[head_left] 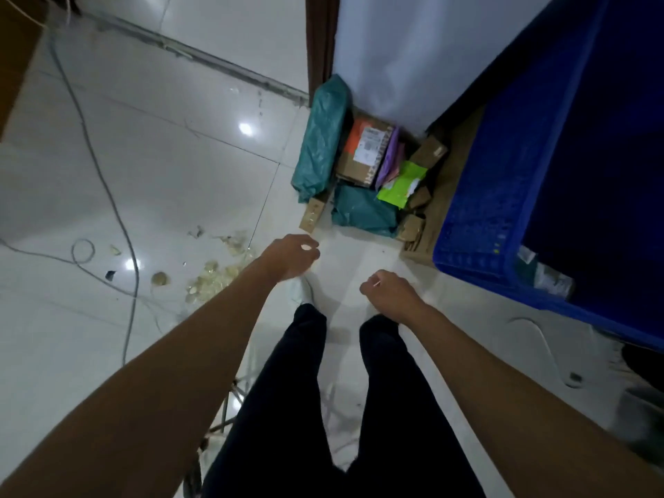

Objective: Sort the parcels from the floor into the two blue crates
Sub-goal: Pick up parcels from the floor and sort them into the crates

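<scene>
A pile of parcels lies on the white floor against the wall: a long teal bag (323,138), a second teal bag (363,210), a cardboard box with an orange label (366,149), a purple pouch (390,156), a green pouch (400,185) and small brown boxes (429,152). A blue crate (503,195) stands at the right, a parcel showing inside it. My left hand (291,258) hovers just in front of the pile, fingers curled, nothing in it. My right hand (391,294) hangs lower, loosely curled, holding nothing.
A grey cable (107,195) snakes across the tiles at the left. Crumpled clear wrapping scraps (212,278) lie near my left arm. A flat cardboard strip (312,213) lies beside the pile. A brown door frame (319,41) rises behind the parcels. My dark-trousered legs are below.
</scene>
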The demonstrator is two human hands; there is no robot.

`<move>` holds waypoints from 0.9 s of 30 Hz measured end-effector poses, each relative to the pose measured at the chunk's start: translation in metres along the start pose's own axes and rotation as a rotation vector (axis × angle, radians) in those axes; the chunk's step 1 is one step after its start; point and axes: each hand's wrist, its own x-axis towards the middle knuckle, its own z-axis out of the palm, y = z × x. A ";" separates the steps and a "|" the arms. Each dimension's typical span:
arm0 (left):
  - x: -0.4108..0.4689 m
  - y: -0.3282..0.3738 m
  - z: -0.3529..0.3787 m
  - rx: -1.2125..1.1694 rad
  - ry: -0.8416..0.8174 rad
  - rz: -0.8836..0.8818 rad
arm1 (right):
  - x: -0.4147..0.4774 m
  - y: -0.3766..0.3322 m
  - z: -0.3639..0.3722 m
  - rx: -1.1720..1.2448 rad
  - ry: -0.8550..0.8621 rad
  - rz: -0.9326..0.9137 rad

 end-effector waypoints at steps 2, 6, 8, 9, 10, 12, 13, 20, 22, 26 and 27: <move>0.039 -0.024 0.009 -0.015 -0.010 -0.020 | 0.050 -0.009 0.013 0.003 -0.028 -0.005; 0.125 -0.078 0.039 -0.066 0.003 -0.067 | 0.156 -0.016 0.049 -0.011 -0.037 -0.015; 0.172 -0.102 0.057 -0.079 0.045 -0.111 | 0.212 -0.014 0.070 -0.008 -0.048 -0.005; 0.197 -0.114 0.066 -0.096 0.061 -0.133 | 0.240 -0.012 0.081 0.006 -0.064 -0.003; 0.222 -0.125 0.075 -0.116 0.073 -0.142 | 0.270 -0.010 0.092 0.030 -0.075 -0.002; 0.273 -0.144 0.090 -0.138 0.095 -0.125 | 0.329 -0.007 0.110 0.100 -0.077 0.012; 0.298 -0.151 0.095 -0.147 0.118 -0.111 | 0.359 -0.006 0.118 0.133 -0.065 0.019; 0.429 -0.169 0.121 -0.230 0.178 -0.055 | 0.522 0.016 0.150 0.324 -0.003 0.039; 0.447 -0.170 0.126 -0.235 0.176 -0.033 | 0.542 0.017 0.152 0.404 0.018 0.028; 0.456 -0.166 0.137 -0.124 0.187 0.038 | 0.552 0.012 0.156 0.496 -0.047 0.010; 0.454 -0.166 0.139 -0.095 0.187 0.043 | 0.549 0.013 0.157 0.472 -0.066 0.001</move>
